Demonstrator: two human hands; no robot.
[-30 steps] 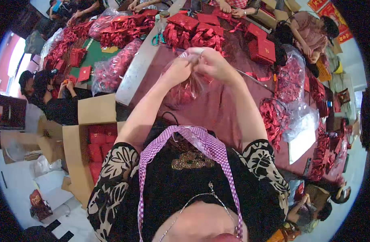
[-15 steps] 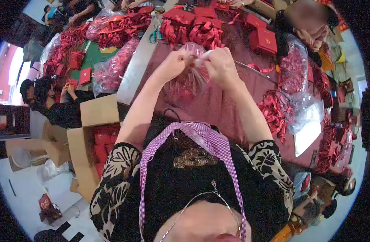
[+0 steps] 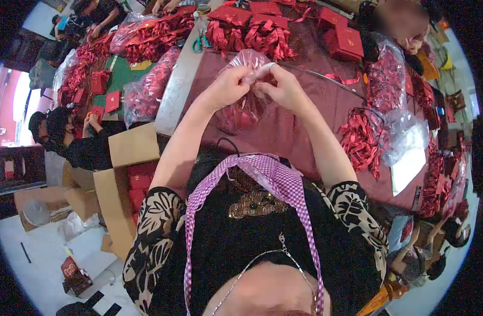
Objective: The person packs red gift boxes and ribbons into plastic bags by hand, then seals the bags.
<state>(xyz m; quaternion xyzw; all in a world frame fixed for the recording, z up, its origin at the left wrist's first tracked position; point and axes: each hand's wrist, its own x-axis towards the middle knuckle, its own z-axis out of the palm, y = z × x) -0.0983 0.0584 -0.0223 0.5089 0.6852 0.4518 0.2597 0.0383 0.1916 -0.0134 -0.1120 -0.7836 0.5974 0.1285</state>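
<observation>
Both my hands work at the gathered neck of a clear plastic bag (image 3: pixel 247 111) with red contents, which rests on the dark red tabletop (image 3: pixel 299 142). My left hand (image 3: pixel 232 87) is closed on the bunched plastic. Beside it, my right hand (image 3: pixel 280 87) pinches at the same neck with thumb and fingers. A white piece, perhaps tape or a wrap on a finger, shows at my right fingertips. Exactly what lies between those fingers is too small to make out.
Red boxes (image 3: pixel 345 43) and bundles of red ribbon (image 3: pixel 267 38) stand along the back. Teal-handled scissors (image 3: pixel 201 43) lie on the pale table strip. On the right are a ribbon pile (image 3: pixel 360 138) and a white sheet (image 3: pixel 409 171). An open carton (image 3: pixel 115 205) stands left; co-workers sit around.
My hands have come slightly lower and closer together at the bag's neck. The bag's puffed top now shows above them. The view has shifted a little.
</observation>
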